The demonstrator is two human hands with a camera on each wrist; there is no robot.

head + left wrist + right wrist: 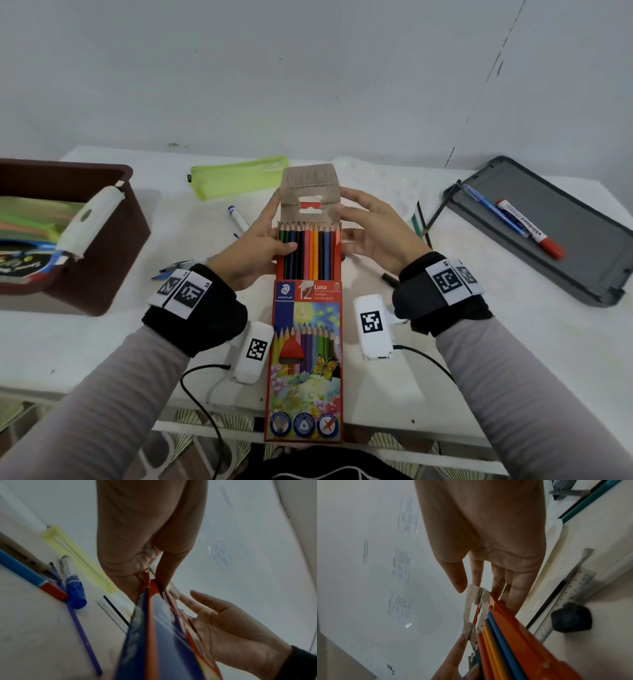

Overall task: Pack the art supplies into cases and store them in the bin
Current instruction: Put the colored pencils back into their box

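Note:
An orange coloured-pencil box (pixel 306 342) is held above the table's near edge, its cardboard flap (pixel 310 185) standing open at the far end. Several coloured pencils (pixel 310 250) lie side by side inside. My left hand (pixel 270 236) grips the box's left edge, thumb pressed across the pencils and fingers behind. My right hand (pixel 356 212) touches the flap's right edge with straight fingers. The left wrist view shows the left hand (pixel 145 540) on the box (pixel 163 642) and the right palm (pixel 231 628) spread. In the right wrist view, fingers (pixel 513 588) lie behind the flap (pixel 474 601).
A brown bin (pixel 116 246) with items inside stands at the left. A green pouch (pixel 239 176) and a white palette (pixel 387 185) lie at the back. A grey case (pixel 565 267) at the right holds a red marker (pixel 531 229) and a blue pen (pixel 493 210). A blue marker (pixel 238 217) lies loose.

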